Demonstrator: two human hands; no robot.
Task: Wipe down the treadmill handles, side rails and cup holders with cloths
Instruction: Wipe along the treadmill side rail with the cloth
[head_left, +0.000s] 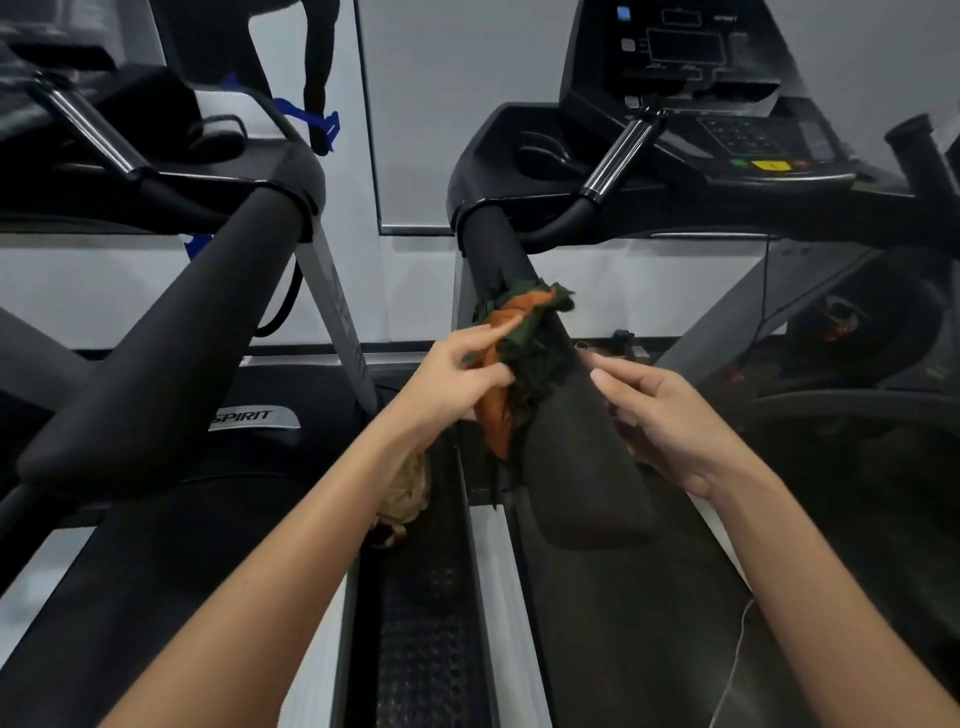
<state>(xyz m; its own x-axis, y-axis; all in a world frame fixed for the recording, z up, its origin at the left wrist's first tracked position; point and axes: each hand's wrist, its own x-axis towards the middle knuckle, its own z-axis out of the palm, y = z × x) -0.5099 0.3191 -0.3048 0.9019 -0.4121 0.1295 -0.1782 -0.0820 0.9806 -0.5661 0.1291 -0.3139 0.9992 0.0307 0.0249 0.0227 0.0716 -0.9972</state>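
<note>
A black padded handle (566, 415) of the right treadmill runs from the console down toward me. An orange and dark green cloth (524, 332) is draped over its left side. My left hand (457, 374) pinches the cloth against the handle. My right hand (670, 421) is on the handle's right side, fingers curled round it, and something dark shows under the palm. The treadmill's cup holder (545, 156) sits left of the console (691, 57). A chrome grip (618, 156) angles down from the console.
A second treadmill stands on the left with its own black handle (171, 338) and a SPIRIT badge (249, 418). Between the machines run grey side rails (488, 597) and a dark ribbed strip. A thin cord (737, 649) hangs at lower right.
</note>
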